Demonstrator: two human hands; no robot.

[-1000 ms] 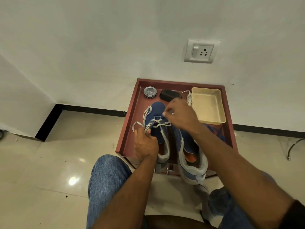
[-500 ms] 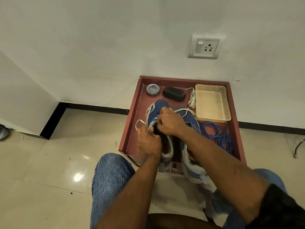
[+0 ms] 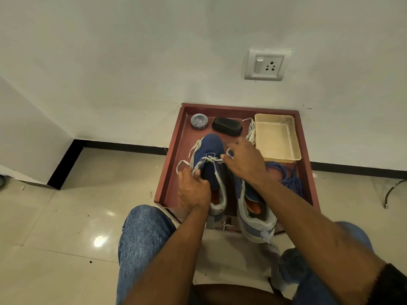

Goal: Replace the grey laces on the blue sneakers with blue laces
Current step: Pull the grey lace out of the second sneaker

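Two blue sneakers stand side by side on a red-brown tray-topped table (image 3: 169,172). The left sneaker (image 3: 211,148) still carries its grey lace (image 3: 193,150), which loops loose over its left side. My left hand (image 3: 193,190) grips that sneaker's left side and pinches a strand of the grey lace. My right hand (image 3: 244,159) pinches the grey lace near the front eyelets. My right forearm crosses over the right sneaker (image 3: 253,214), which shows no lace where it is visible. A pile of blue laces (image 3: 288,177) lies on the tray to the right.
At the tray's back stand a round metal tin (image 3: 199,121), a black shoe brush (image 3: 226,126), a bundle of pale lace (image 3: 251,132) and a cream plastic tray (image 3: 276,137). The wall with a socket (image 3: 265,65) is close behind. My jeans-clad knees flank the table's front.
My right hand moved back over the left sneaker half a second ago, then lifted slightly forward and right, drawing the grey lace across the eyelets. My left hand stayed on the sneaker's side.
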